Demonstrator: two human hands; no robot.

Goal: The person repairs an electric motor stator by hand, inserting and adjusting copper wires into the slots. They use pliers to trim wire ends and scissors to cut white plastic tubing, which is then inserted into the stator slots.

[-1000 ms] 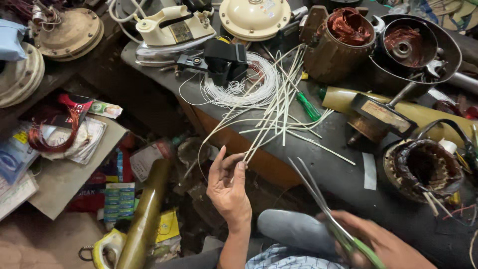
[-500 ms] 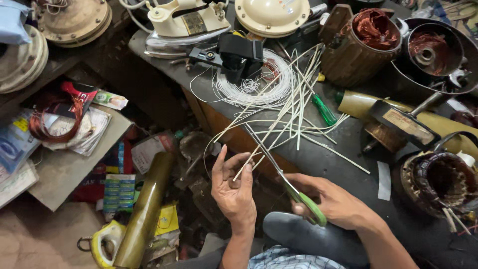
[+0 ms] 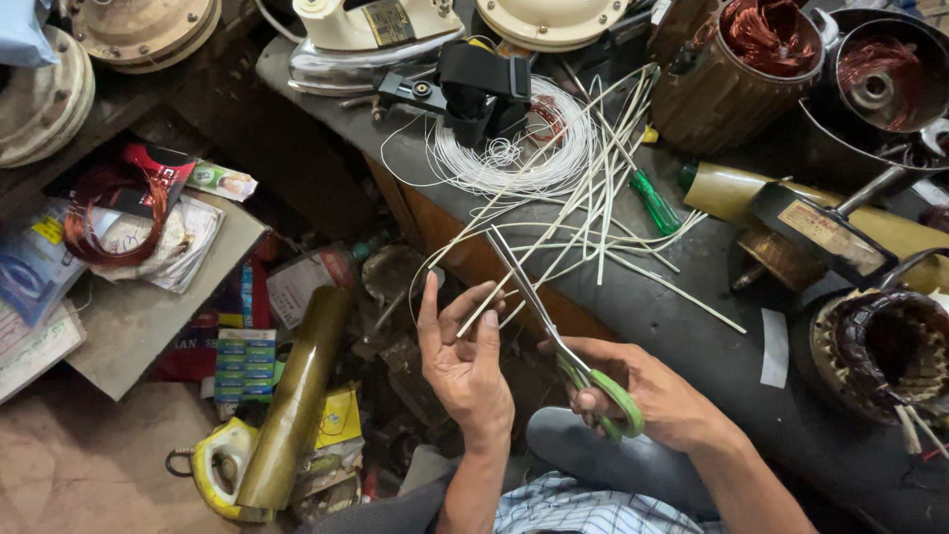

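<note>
My left hand (image 3: 463, 354) pinches one end of a thin white sleeve tube (image 3: 554, 232) that runs up to the workbench. My right hand (image 3: 647, 394) grips green-handled scissors (image 3: 554, 341); their open blades straddle the tube just beyond my left fingers. Several cut white sleeve tubes (image 3: 603, 213) lie fanned out on the bench, beside a coil of white tubing (image 3: 514, 153).
A dark workbench (image 3: 692, 326) carries a clothes iron (image 3: 371, 40), a black clamp tool (image 3: 479, 89), a green screwdriver (image 3: 654, 203), copper-wound motor stators (image 3: 880, 351) and a rolled yellow-green sheet (image 3: 840, 213). Below left lie another rolled sheet (image 3: 292, 396), a copper wire coil (image 3: 104, 213) and papers.
My right hand brought the scissors up from the lower right to the tube held by my left hand. The view shifted slightly downward.
</note>
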